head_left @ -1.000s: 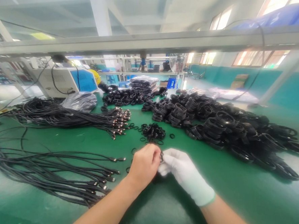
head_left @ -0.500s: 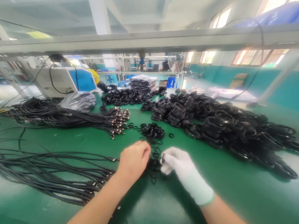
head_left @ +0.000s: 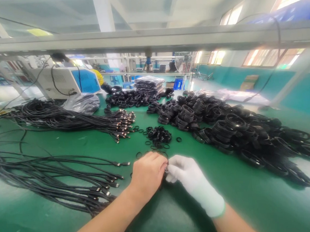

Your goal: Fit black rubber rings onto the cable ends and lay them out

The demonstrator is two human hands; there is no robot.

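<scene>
My bare left hand (head_left: 149, 169) is closed over the green table (head_left: 161, 222), its fingertips pressed together and meeting those of my right hand (head_left: 183, 171), which wears a white glove. Whatever lies between the fingertips is too small and hidden to name. Just beyond the hands sits a small pile of black rings (head_left: 159, 135), with a few loose rings around it. Some dark pieces under my fingers are mostly covered. Left of my left hand, black cables (head_left: 69, 180) lie with their metal plug ends towards it.
A second cable bundle (head_left: 84, 121) lies at the back left, near a white and blue machine (head_left: 69, 81). Coiled black cables (head_left: 223, 122) are heaped on the right, with more coils (head_left: 130, 98) at the back. A grey beam (head_left: 150, 39) crosses above.
My left hand has moved right and now meets my gloved hand. The dark piece seen at the glove's fingertips is now hidden. More plug ends show at the left.
</scene>
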